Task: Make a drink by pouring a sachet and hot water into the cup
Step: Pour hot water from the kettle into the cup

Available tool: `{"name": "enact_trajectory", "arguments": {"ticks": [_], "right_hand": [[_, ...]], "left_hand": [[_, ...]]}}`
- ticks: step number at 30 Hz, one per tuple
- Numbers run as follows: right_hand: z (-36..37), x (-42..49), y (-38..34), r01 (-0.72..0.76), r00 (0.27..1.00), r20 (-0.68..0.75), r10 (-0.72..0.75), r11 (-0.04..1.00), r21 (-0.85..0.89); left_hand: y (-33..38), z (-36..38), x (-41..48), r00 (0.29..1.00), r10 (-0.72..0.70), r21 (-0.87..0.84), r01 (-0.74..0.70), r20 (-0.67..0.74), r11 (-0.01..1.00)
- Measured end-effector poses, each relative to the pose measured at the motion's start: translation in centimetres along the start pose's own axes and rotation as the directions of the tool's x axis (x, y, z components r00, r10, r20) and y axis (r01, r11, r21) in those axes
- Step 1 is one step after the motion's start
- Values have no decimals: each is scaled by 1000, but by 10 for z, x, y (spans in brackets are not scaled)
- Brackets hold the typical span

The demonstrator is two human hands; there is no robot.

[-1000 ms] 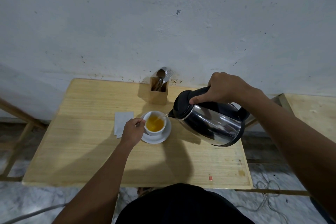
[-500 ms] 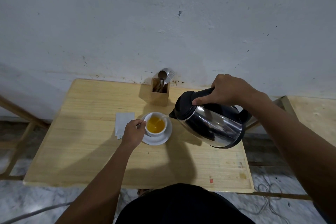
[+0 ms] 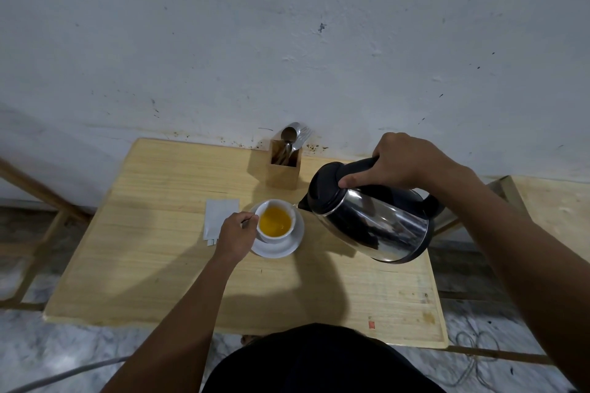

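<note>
A white cup (image 3: 275, 238) holding orange liquid stands on a white saucer (image 3: 295, 241) in the middle of the wooden table (image 3: 159, 265). My left hand (image 3: 234, 233) grips the cup's handle on its left side. A steel kettle (image 3: 373, 223) with a black lid is tilted left, its spout right at the cup's far right rim. My right hand (image 3: 405, 163) holds the kettle's black handle, thumb on the lid. An opened white sachet (image 3: 220, 217) lies flat to the left of the cup, partly behind my left hand.
A wooden holder (image 3: 284, 169) with a spoon and fork stands at the table's back edge against the white wall. Part of a second wooden table (image 3: 555, 207) shows at the right. A cable (image 3: 475, 351) lies on the marble floor at lower right.
The kettle has tipped back a little toward upright and the thin stream into the cup is no longer visible. My left hand has stayed on the cup.
</note>
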State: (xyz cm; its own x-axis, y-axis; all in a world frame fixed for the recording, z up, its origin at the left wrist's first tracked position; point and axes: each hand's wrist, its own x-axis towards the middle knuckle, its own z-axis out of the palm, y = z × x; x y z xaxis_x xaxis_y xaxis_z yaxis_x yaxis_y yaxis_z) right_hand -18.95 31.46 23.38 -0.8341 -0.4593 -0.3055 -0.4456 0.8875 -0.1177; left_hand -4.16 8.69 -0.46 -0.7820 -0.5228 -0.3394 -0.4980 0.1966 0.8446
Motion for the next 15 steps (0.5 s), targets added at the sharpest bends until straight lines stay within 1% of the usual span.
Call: {"name": "enact_trajectory", "arguments": {"ticks": [4,8,12,15], "right_hand": [[0,0,-1,8,1000,-3,-8,1000,-12],[0,3,5,17,1000,2,-17,1000,17],[0,3,16,25,1000,3,-26,997,76],[5,3,29,39,999,-18,-37,987,157]], "left_hand": [[0,0,-1,1000,-5,-2,5,5,1000],[2,0,-2,1000,-4,10,4,-2,1000],[3,2,-3,1000,-7,25,7,-17,1000],[4,3,-4,1000,-12,33,13,-27,999]]}}
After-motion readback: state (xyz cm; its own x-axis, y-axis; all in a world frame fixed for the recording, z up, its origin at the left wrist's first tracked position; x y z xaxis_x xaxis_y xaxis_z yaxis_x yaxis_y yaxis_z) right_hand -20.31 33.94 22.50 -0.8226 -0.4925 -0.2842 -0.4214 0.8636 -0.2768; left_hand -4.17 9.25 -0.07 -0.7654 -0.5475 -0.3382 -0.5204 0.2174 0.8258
